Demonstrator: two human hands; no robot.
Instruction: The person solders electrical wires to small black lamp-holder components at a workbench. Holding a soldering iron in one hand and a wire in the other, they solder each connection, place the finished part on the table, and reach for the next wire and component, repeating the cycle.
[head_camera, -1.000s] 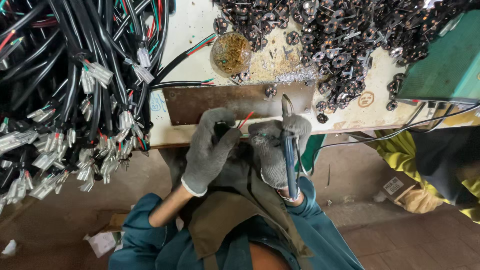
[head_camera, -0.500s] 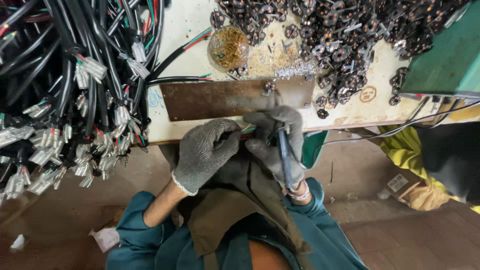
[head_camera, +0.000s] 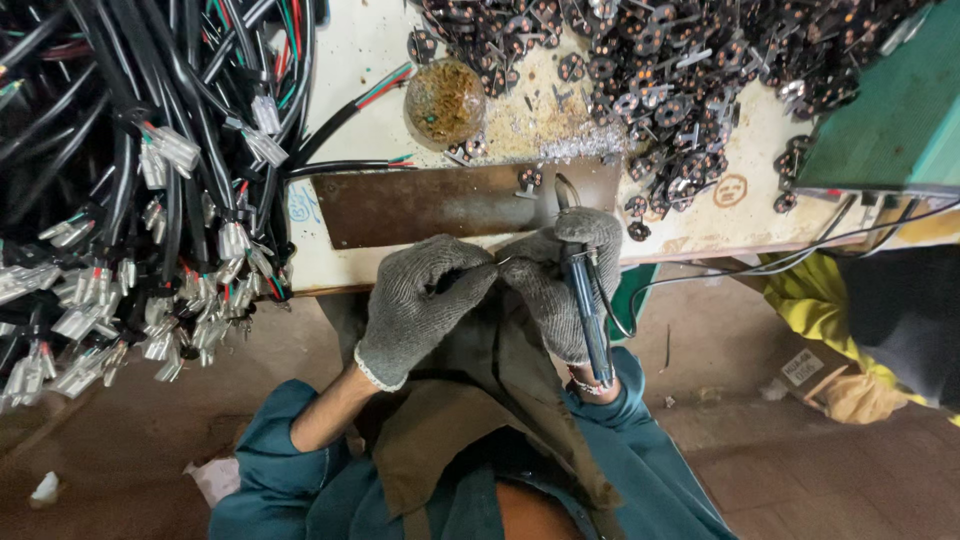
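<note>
My left hand (head_camera: 425, 300) in a grey knit glove is closed, its fingertips meeting those of my right hand at the near edge of the bench. There they pinch a thin wire end (head_camera: 500, 261). My right hand (head_camera: 565, 275), also gloved, grips a blue-handled soldering iron (head_camera: 585, 305); its metal tip points up over a rusty brown metal plate (head_camera: 430, 205). One small dark round part (head_camera: 529, 179) lies on the plate near the tip.
A thick bundle of black cables with white connectors (head_camera: 140, 180) hangs over the bench's left side. A heap of small dark round parts (head_camera: 660, 70) covers the back right. A round brownish blob (head_camera: 445, 100) sits behind the plate. A green box (head_camera: 890, 120) stands at right.
Both hands have drawn closer together at the bench edge. The red-tipped wire seen between the fingers a second ago is now mostly hidden in the gloves.
</note>
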